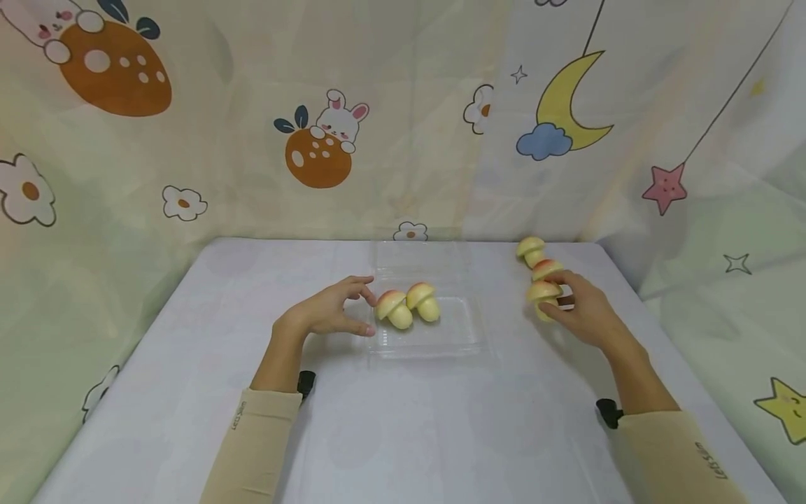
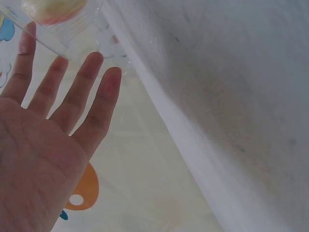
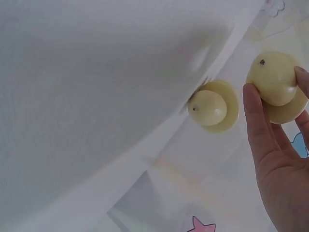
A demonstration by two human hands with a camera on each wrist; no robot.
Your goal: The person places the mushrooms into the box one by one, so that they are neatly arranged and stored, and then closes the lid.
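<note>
My right hand (image 1: 588,308) pinches a toy mushroom (image 1: 543,292) with a yellow stem and a pinkish-yellow cap, over the table's right side. The right wrist view shows this held mushroom (image 3: 273,77) stem-end toward the camera, between thumb and fingers. Just behind it is a second mushroom (image 1: 546,268), partly hidden, and a third mushroom (image 1: 531,246) lies farther back. A clear plastic box (image 1: 434,350) with its lid laid open holds two mushrooms (image 1: 423,301) in its left part. At the box's left edge is my left hand (image 1: 330,308), fingers extended and apart in the left wrist view.
A white cloth covers the table (image 1: 403,427). The transparent lid (image 1: 420,260) lies behind the box, toward the back edge. Printed curtains (image 1: 415,140) with cartoon figures hang behind and beside the table.
</note>
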